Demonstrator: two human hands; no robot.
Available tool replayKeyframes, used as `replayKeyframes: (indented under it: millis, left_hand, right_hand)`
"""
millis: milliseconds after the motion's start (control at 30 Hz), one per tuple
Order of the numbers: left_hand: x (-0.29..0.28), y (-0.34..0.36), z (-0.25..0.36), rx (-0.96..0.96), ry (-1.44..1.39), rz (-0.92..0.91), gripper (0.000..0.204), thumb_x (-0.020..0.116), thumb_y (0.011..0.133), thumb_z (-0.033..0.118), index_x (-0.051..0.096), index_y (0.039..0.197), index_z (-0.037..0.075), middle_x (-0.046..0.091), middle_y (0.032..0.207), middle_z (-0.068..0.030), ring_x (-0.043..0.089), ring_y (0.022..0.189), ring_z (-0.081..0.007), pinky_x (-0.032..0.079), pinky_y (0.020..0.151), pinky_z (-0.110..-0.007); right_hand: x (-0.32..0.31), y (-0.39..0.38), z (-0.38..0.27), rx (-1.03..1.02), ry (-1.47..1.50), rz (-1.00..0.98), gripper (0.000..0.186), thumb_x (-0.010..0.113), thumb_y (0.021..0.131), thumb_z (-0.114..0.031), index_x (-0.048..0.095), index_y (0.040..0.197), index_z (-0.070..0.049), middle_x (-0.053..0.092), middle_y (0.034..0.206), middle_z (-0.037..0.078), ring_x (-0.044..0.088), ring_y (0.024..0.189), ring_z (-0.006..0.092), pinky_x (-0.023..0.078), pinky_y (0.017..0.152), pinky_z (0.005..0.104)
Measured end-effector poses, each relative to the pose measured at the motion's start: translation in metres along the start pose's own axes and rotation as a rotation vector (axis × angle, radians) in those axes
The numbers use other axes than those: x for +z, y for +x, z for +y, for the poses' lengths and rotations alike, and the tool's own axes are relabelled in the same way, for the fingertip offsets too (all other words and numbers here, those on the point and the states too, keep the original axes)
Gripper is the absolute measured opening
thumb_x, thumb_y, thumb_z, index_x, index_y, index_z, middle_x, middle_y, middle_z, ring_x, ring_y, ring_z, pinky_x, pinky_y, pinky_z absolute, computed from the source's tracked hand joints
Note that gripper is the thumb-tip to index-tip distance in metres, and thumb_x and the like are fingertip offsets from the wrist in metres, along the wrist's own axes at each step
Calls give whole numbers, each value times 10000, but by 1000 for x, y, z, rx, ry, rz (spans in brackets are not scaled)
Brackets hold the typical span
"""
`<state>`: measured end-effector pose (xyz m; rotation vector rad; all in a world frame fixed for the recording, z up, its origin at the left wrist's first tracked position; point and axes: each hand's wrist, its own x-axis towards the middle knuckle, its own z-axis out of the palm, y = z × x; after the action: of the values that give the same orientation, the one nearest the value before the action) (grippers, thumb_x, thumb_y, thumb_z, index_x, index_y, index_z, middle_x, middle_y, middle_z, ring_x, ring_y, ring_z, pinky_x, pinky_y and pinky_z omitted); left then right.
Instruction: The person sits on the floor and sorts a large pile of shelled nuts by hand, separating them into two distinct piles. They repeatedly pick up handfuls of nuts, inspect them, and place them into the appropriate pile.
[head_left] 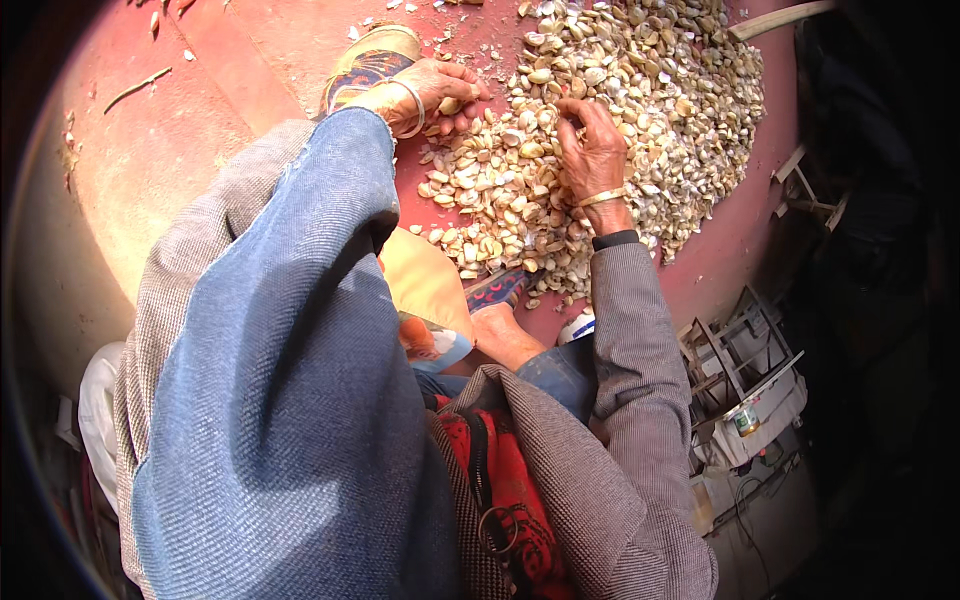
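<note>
A broad heap of pale tan, nutshell-like pieces (690,130) lies on the red floor. At the heap's left edge, my left hand (435,92) is curled, with at least one tan piece (450,105) against its fingers. A pale bangle circles that wrist. My right hand (597,150) is over the middle of the heap, palm down. Its thumb and forefinger come together at the tips; whatever is between them, if anything, is too small to make out. A yellowish bracelet (601,197) sits on the right wrist.
My patterned shoes (495,289) rest beside the heap. A pale curved stick (780,20) lies at the far right. Small wooden stools or frames (735,345) stand at right, near a cable. A twig (137,90) and scraps lie on the floor at left.
</note>
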<state>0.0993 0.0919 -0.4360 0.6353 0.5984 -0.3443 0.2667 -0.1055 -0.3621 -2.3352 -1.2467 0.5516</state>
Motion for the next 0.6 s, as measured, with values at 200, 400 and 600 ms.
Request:
replayKeyframes:
  millis: [200,400,600]
  left_hand:
    - [-1,-2,0,-12,-34,-7,181,560,995,107,606,1104,-31,636,793,-88,650,654,-152,498,485,-235]
    - [0,-3,1,-6,-15,0,184,558,996,100,604,1110,-36,641,791,-91,649,648,-145,502,491,-233]
    - [-2,-1,-1,-1,-7,-3,188,559,998,106,612,1111,-34,654,785,-92,645,620,-143,503,490,-233]
  right_hand:
    - [39,47,5,-126,-310,18,195,706,814,-96,707,1006,-126,618,980,68,599,966,282,517,839,409]
    - [34,36,9,239,230,-31,181,700,880,-126,719,1049,-65,679,1003,58,677,846,219,558,730,383]
    - [23,14,-17,588,1385,-204,334,559,1023,-113,532,1335,5,679,1172,152,664,954,190,563,810,304]
